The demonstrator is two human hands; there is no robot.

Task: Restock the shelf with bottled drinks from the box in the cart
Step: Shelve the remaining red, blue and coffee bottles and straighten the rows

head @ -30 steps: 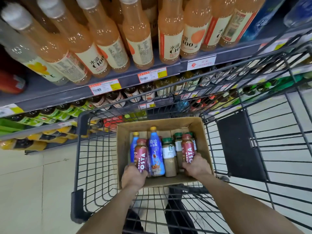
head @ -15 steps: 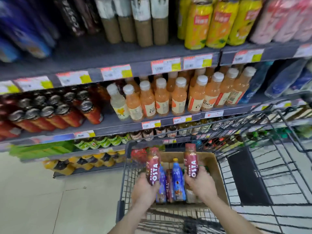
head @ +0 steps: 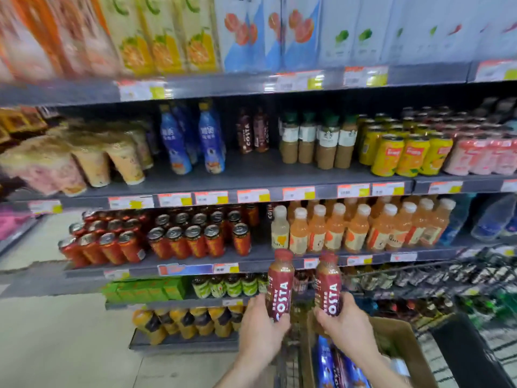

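My left hand (head: 261,330) grips a dark red Costa bottle (head: 279,284) upright by its lower half. My right hand (head: 345,329) grips a second Costa bottle (head: 328,284) the same way, right beside the first. Both bottles are raised above the cardboard box (head: 402,348) in the wire cart (head: 475,278) at the lower right. Blue bottles (head: 326,362) still lie in the box. On the shelf (head: 251,169) above, two matching Costa bottles (head: 252,131) stand at the back between blue bottles (head: 193,138) and beige coffee bottles (head: 319,141), with bare shelf in front of them.
Red cans (head: 156,239) and orange juice bottles (head: 363,228) fill the shelf level just behind my hands. Yellow cans (head: 405,155) stand right of the coffee bottles. Juice cartons (head: 251,32) line the top shelf. Tiled floor (head: 56,345) lies to the left.
Both hands lifted a Costa bottle each out of the box and raised them toward the shelves. My view tilted up from the cart to the upper shelves.
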